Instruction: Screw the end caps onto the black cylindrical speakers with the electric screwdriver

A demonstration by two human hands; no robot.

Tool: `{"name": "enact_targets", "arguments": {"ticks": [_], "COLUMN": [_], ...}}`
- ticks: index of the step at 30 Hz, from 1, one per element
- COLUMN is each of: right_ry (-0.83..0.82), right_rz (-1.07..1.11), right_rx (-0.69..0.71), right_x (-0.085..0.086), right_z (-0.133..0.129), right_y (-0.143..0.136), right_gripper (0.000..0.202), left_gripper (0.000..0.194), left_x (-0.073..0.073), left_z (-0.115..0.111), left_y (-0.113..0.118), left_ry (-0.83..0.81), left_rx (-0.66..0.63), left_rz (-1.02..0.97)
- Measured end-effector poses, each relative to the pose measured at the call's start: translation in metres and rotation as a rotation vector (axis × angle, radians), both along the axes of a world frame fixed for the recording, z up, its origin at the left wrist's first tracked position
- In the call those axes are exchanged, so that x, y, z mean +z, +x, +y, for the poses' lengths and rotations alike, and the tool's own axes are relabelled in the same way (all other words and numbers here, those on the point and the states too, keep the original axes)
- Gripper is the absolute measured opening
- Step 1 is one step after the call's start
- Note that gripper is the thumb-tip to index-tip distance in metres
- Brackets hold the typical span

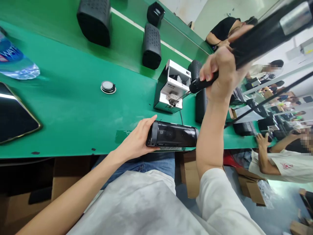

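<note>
Right hand (222,74) raised, wrapped round black screwdriver (258,41); left hand (139,138) lower, clasping black speaker (174,134) by end.

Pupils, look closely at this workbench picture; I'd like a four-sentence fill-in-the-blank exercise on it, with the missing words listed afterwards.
1. The person's ____ hand holds the black speaker.
2. The screwdriver in the right hand points at a machine with a mostly ____ front.
3. The table is ____ in colour.
4. The bottle near the phone has a ____ label.

Missing words: left; white; green; blue.
</note>
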State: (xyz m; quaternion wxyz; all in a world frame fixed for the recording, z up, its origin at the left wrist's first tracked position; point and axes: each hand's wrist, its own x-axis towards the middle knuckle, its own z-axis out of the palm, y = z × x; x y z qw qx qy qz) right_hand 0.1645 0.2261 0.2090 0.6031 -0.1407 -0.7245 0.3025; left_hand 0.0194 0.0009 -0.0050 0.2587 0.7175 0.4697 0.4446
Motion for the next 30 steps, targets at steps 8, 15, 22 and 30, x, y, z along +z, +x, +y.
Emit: {"name": "enact_targets", "arguments": {"ticks": [8, 15, 22, 30], "right_ry": [-0.006, -0.083, -0.007, -0.296], "right_rz": [0.144, 0.135, 0.234, -0.020], "right_rx": [-0.328, -0.330, -0.234, -0.306], "right_x": [-0.011, -0.013, 0.011, 0.058], "right_z": [0.005, -0.020, -0.064, -0.183], "right_y": [-0.009, -0.005, 0.012, 0.094], "right_gripper": [0.021, 0.020, 0.014, 0.049], "left_gripper": [0.138, 0.136, 0.133, 0.130], "left_x": [-0.003, -0.003, 0.000, -0.003], "left_z": [0.002, 0.002, 0.001, 0.001], "left_y": [0.000, -0.001, -0.002, -0.005], "left_ry": [0.023, 0.007, -0.003, -0.014], "left_rx": [-0.003, -0.003, 0.007, 0.024], "left_rz": [0.001, 0.024, 0.043, 0.063]}}
